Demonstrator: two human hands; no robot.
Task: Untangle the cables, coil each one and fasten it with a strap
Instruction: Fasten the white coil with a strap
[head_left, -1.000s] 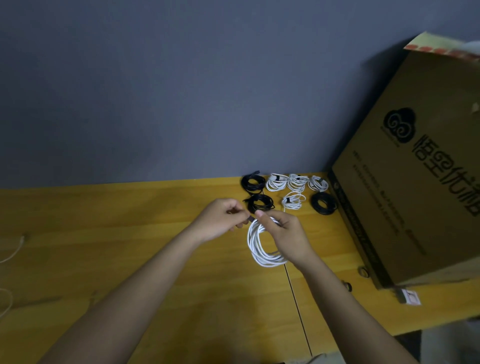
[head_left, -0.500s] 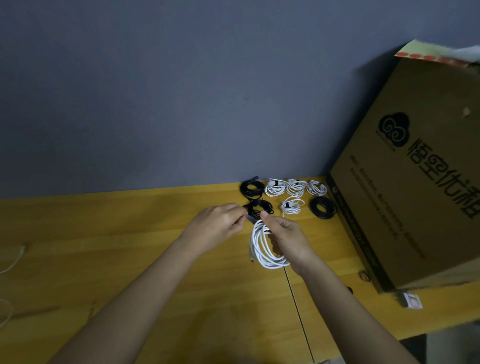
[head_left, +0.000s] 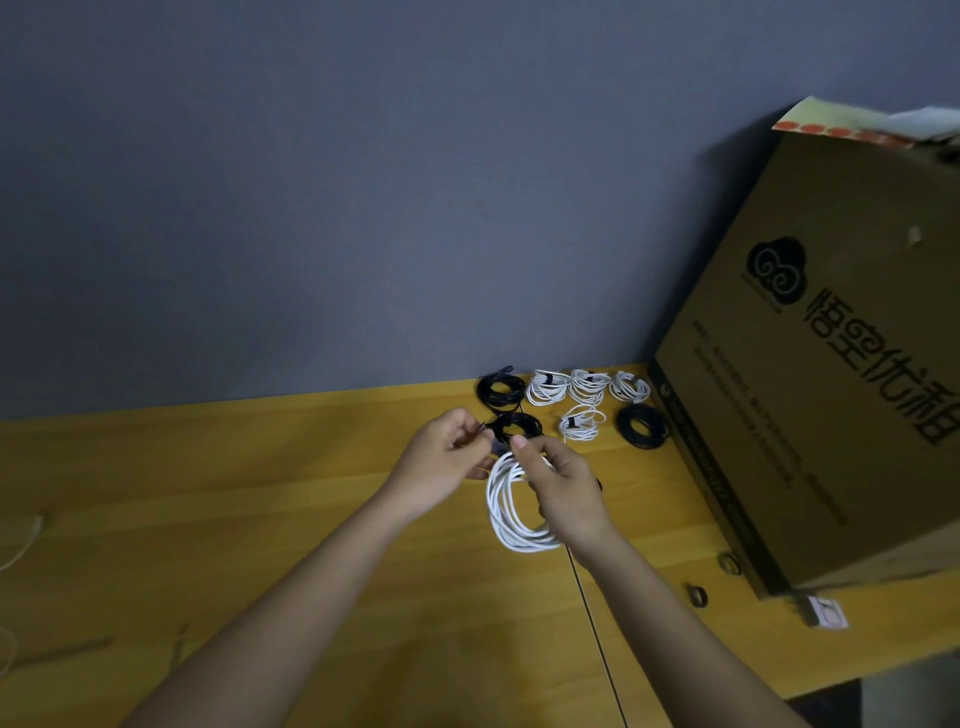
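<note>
The large brown cardboard box (head_left: 831, 374) at the right of the scene bears a black swirled cloud logo above big black Chinese characters reading 悟空优, the rest cut off at the frame's edge. The smaller printed lines beneath are too blurred to read.

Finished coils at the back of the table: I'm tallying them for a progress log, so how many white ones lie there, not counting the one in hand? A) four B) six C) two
A: three white coils lie in a row by the wall and a fourth sits just in front, beside three black coils; the right hand holds another white coil.
</note>
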